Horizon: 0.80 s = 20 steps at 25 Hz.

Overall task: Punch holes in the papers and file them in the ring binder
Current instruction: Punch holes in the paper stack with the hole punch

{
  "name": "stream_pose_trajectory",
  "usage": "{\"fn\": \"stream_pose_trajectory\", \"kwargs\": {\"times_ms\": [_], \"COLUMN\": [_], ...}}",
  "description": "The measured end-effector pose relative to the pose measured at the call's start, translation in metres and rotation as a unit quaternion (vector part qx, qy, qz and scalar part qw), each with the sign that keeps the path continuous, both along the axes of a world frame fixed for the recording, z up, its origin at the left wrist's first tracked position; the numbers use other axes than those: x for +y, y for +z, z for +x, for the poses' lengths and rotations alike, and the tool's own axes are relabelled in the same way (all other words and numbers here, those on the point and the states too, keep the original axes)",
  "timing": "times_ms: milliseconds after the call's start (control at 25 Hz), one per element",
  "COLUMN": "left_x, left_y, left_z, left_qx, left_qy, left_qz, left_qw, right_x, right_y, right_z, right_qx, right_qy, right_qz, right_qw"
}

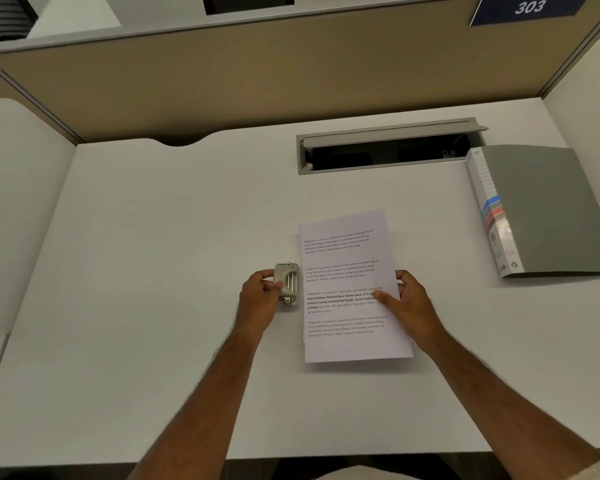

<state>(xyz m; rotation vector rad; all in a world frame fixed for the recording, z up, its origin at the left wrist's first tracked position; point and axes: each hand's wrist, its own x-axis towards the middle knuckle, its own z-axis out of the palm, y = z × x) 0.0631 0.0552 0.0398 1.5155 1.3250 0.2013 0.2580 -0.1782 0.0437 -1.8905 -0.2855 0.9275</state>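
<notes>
Left hand (261, 295) grips punch (287, 283) at the paper's (350, 289) left edge, lining up holes | right hand (404, 297) pinches the right edge, steadying the sheet on tabletop (153, 271) | binder (541, 209) lies closed, far right, awaiting filing

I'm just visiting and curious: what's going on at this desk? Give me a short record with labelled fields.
Setting: white desk in a cubicle
Papers: printed papers lying flat mid-desk
Hole punch: metal hole punch at the papers' left edge
Left hand: left hand grips the punch
Right hand: right hand holds the papers' right edge, thumb on top
Ring binder: grey ring binder, closed, far right, untouched
Stage: papers lined up at the punch; nothing filed yet
</notes>
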Motion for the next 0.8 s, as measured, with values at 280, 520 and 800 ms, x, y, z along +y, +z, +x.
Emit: {"fn": "stream_pose_trajectory", "kwargs": {"times_ms": [280,520,800], "left_x": [-0.028,-0.033,-0.032], "left_y": [-0.004,-0.009,-0.009], "left_z": [-0.014,-0.018,-0.018], "left_qx": [0.009,0.009,0.003], "left_qy": [0.0,-0.004,-0.004], "left_qz": [-0.007,-0.003,-0.013], "left_qw": [1.0,1.0,1.0], "right_x": [-0.006,-0.005,0.005], "right_y": [-0.004,-0.009,-0.009], "right_z": [-0.011,-0.017,-0.022], "right_qx": [0.007,0.003,-0.001], "right_qy": [0.011,0.01,0.015], "right_qz": [0.001,0.0,0.006], "right_qw": [1.0,1.0,1.0]}}
